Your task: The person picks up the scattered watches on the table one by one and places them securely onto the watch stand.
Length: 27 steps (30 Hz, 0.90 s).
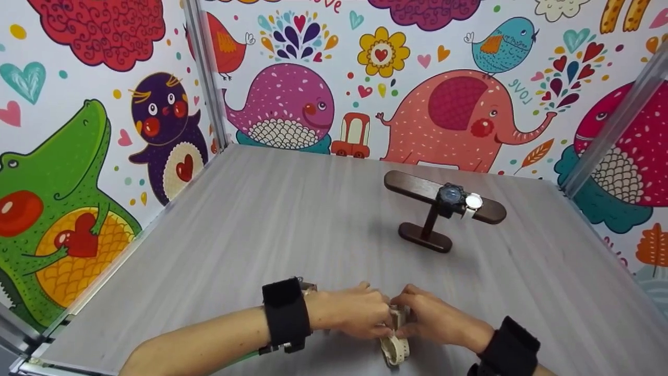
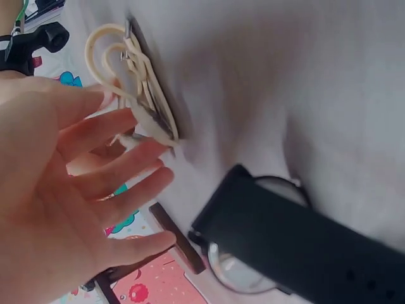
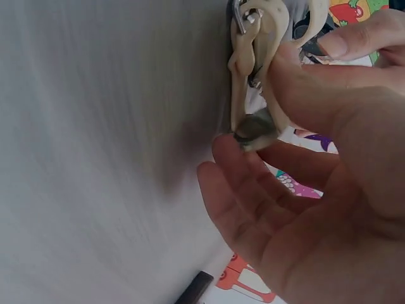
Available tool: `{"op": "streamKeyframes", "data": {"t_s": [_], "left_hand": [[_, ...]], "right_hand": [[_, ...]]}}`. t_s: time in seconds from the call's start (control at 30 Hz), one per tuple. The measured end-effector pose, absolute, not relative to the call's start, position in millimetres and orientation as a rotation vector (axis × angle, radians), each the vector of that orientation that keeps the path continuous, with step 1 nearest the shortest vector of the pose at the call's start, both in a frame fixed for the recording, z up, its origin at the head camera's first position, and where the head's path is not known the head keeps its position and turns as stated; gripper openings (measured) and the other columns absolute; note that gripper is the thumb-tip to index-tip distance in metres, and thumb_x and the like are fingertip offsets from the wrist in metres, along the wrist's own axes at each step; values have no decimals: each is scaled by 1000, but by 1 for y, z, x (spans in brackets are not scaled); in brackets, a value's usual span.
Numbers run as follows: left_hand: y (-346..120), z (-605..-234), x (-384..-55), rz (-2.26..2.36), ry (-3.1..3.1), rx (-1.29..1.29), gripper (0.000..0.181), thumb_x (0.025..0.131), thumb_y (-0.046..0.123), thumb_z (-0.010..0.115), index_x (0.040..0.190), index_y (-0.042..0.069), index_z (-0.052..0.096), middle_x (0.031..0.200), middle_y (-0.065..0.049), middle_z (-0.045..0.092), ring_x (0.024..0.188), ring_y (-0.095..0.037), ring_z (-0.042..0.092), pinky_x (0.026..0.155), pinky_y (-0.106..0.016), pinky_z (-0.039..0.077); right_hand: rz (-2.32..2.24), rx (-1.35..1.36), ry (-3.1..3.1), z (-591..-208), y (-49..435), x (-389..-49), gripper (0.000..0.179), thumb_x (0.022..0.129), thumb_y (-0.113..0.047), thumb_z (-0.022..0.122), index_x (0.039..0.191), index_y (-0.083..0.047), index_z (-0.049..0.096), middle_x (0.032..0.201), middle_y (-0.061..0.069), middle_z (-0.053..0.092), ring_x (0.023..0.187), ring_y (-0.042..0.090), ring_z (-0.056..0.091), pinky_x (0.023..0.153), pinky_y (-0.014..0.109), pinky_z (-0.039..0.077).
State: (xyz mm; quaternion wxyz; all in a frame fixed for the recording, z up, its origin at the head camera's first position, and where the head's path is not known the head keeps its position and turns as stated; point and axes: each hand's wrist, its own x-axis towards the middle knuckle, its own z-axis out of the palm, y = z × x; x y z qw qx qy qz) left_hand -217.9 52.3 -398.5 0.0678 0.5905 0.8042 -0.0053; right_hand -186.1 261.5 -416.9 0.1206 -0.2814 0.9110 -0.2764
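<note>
In the head view a wristwatch with a cream strap (image 1: 395, 351) is between my two hands near the front of the table, its strap curved into a loop. My left hand (image 1: 360, 312) reaches it from the left; thumb and forefinger pinch the cream strap (image 2: 140, 113) while the other fingers stay extended. From the right, my right hand (image 1: 441, 318) grips the watch between thumb and fingers. The watch case (image 3: 256, 130) shows at the right fingertips, with a metal buckle (image 3: 238, 18) above. A watch with a wide black strap (image 2: 285, 228) lies beneath my left wrist.
A dark wooden T-shaped watch stand (image 1: 415, 185) is at the back right. Its bar carries a black watch (image 1: 451, 195) and a white watch (image 1: 473, 202). Printed cartoon panels (image 1: 360, 68) and metal posts (image 1: 206, 73) border the grey table (image 1: 271, 209).
</note>
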Motion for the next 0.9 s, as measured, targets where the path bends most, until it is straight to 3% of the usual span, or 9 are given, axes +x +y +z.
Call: {"op": "streamKeyframes", "data": {"t_s": [0.27, 0.47, 0.67, 0.77, 0.9], "left_hand": [[54, -400, -217, 1, 2390, 1794, 23, 102, 33, 57, 108, 27, 79, 110, 8, 73, 108, -12, 65, 105, -51, 47], [56, -402, -216, -14, 2402, 1803, 22, 101, 32, 58, 107, 28, 79, 108, 6, 71, 103, -12, 64, 102, -50, 48], [58, -402, -217, -57, 2454, 1821, 23, 101, 35, 58, 95, 26, 78, 93, 6, 68, 90, -9, 62, 89, -38, 49], [58, -400, -221, -68, 2497, 1812, 22, 100, 35, 59, 102, 25, 79, 96, 6, 69, 90, -9, 62, 83, -33, 46], [60, -396, -230, -42, 2569, 1765, 27, 99, 32, 59, 120, 23, 75, 109, 5, 71, 100, -9, 65, 89, -33, 47]], "right_hand": [[-874, -801, 2620, -417, 266, -191, 45, 80, -37, 82, 115, -9, 74, 94, -3, 60, 81, 1, 51, 69, 19, 45], [-940, -725, 2568, -417, 270, -195, 43, 79, -31, 85, 112, -7, 74, 94, 1, 60, 82, 2, 52, 70, 20, 46], [-1051, -620, 2522, -412, 275, -192, 30, 79, -27, 85, 101, -10, 73, 98, 3, 61, 81, 5, 57, 68, 20, 47], [-1101, -564, 2512, -406, 280, -189, 30, 81, -25, 84, 101, -8, 70, 97, 6, 66, 77, 7, 61, 65, 19, 49], [-1129, -505, 2534, -400, 290, -186, 31, 82, -23, 82, 103, -5, 68, 94, 8, 69, 75, 8, 61, 63, 19, 49]]}}
